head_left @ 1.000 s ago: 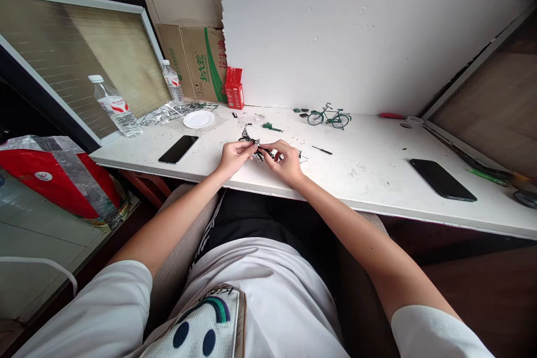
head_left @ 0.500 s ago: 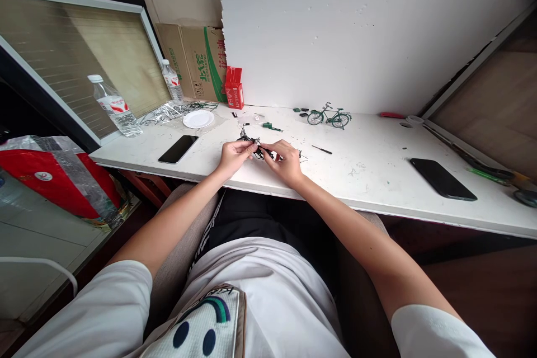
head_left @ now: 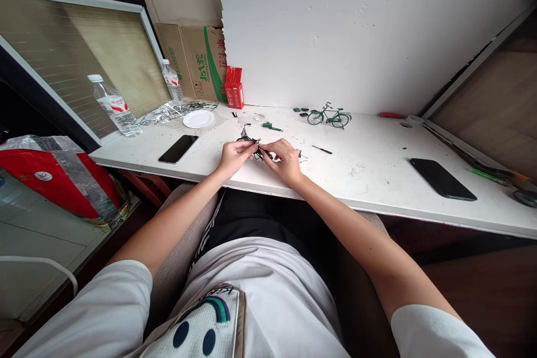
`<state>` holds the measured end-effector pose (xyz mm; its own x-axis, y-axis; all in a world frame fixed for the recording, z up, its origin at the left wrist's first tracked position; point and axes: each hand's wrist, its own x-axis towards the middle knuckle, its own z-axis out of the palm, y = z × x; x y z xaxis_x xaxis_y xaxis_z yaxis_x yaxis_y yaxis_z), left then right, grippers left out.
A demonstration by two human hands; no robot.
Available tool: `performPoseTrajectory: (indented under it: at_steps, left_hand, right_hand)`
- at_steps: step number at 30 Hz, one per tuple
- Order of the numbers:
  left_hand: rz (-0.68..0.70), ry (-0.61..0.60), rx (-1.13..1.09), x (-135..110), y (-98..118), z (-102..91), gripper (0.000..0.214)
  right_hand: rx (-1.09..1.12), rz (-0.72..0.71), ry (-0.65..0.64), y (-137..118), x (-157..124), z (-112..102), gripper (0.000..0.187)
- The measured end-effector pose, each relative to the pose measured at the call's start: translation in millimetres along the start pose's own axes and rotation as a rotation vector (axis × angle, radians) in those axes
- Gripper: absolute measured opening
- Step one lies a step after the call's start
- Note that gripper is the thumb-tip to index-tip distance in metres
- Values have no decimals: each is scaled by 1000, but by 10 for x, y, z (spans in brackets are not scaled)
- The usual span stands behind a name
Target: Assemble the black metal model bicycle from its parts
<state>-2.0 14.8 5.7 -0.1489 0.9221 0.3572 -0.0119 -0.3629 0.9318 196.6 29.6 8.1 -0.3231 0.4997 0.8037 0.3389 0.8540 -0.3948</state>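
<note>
Model parts [head_left: 257, 150] sit pinched between left hand [head_left: 234, 158] and right hand [head_left: 286, 162].

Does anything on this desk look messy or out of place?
Only untidy: crumpled plastic wrap lies beside the plate, and tiny bits speckle the desk near the left hand and right hand gripping a dark model.

Hobby workbench, white table [head_left: 369, 179], model bicycle [head_left: 329, 117] (green), scattered kit parts, cardboard box [head_left: 197, 61]
</note>
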Motion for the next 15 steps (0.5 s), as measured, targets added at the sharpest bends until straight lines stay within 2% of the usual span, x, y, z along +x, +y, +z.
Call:
performPoseTrajectory:
  at_steps: [4,15]
  left_hand:
    - [-8,8,3,-6,-2,-4,52]
    - [-13,58,48,6,-14,-14,60]
  right_hand:
    - [43,33,20,-61,36,-28,22]
    - [185,81,-42,-122,56,-55,27]
